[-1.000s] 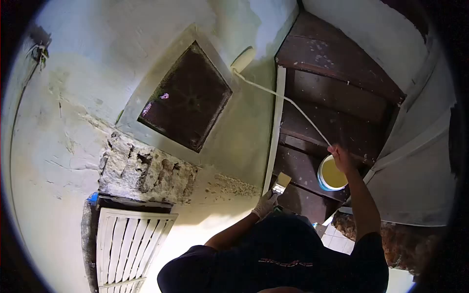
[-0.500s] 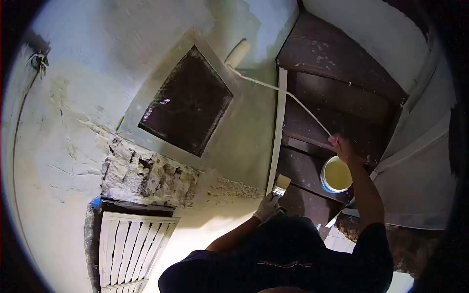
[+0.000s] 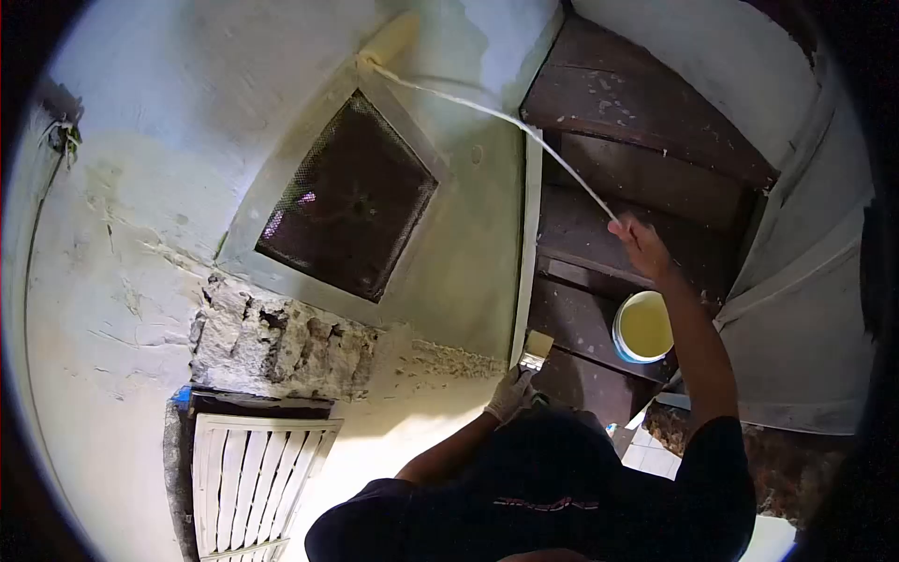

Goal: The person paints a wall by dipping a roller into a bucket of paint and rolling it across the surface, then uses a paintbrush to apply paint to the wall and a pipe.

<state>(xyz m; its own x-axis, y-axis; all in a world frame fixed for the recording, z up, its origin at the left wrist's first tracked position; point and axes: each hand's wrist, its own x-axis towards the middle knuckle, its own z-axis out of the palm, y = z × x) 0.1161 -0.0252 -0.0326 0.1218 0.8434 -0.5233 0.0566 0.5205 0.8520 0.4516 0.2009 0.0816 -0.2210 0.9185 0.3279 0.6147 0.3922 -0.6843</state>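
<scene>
A paint roller (image 3: 391, 37) rests against the wall above the top corner of the mesh opening (image 3: 351, 197). Its long thin handle runs down to my bare right hand (image 3: 641, 245), which is closed around the lower end. Under my right forearm stands a white bucket (image 3: 644, 327) with pale yellow contents. My left hand (image 3: 510, 393), in a whitish glove, grips a wide flat brush (image 3: 535, 349) with its bristles pointing up, beside the white edge strip of the stairs.
Dark wooden steps (image 3: 618, 211) climb on the right. Broken rough plaster (image 3: 281, 342) crosses the lower wall above a white louvred shutter (image 3: 257, 478). A grey-white panel (image 3: 796, 347) stands at the far right.
The roller has moved left and up along the wall, to above the mesh opening. My right hand has shifted up and left with the handle. My left hand and the brush have barely moved.
</scene>
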